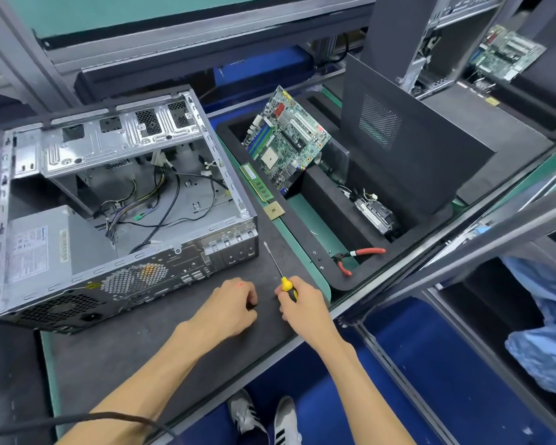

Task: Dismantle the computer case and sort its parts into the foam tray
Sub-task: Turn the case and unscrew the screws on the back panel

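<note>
Head view, taken from the case outward. Found the computer case (187, 252) lying on its side on the dark mat (135, 354), open face up, just left of the foam tray (350, 285). Still held the power supply (36, 248) in the near-left corner and a loose tangle of cables (161, 200) across the floor. Judged the steel shell heavy and stiff, with thin stamped edges likely sharp. Best gripped by the folded outer rims with both hands, never by the cables. Judged the power supply dense and boxy, to be lifted by its flat sides once its screws are out. Cables soft, to be pulled at the plugs, not the wires.

Saw the right hand (302, 303) with fingers curled round the yellow-and-black handle of the screwdriver (286, 285), shaft pointing away toward the case's near corner. Saw the left hand (231, 303) just beside it, knuckles up, fingers curled under against the mat. Could not tell whether they pinched something small.

Noted the motherboard (286, 139) leaning upright in the tray's far compartment, a memory stick (256, 183) and a processor chip (273, 211) on the tray's left rim, red-handled pliers (360, 256) at the near end, and the black side panel (398, 130) standing behind.
</note>
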{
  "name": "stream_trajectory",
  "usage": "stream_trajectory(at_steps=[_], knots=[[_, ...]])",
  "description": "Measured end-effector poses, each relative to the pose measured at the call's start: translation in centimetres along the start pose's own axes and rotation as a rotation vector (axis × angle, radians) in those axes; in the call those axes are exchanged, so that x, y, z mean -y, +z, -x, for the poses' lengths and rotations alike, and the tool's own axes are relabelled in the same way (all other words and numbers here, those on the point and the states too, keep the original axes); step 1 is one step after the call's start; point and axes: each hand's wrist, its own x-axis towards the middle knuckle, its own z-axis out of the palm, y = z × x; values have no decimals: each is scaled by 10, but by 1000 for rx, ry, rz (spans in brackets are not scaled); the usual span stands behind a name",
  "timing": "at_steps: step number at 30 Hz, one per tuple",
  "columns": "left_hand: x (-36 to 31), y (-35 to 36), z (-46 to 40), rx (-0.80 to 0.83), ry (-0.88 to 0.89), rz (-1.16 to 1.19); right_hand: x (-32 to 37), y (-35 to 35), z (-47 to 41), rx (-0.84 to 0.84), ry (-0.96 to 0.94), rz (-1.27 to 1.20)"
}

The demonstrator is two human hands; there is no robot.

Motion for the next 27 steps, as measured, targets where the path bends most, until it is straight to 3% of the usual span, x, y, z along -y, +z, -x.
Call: stream_trajectory(at_steps=[4, 27], knots=[[0, 1, 4, 61, 35, -45, 5, 5, -3, 16, -6, -7], [-16, 12, 4, -115, 105, -156, 4, -5, -11, -84, 5, -47]])
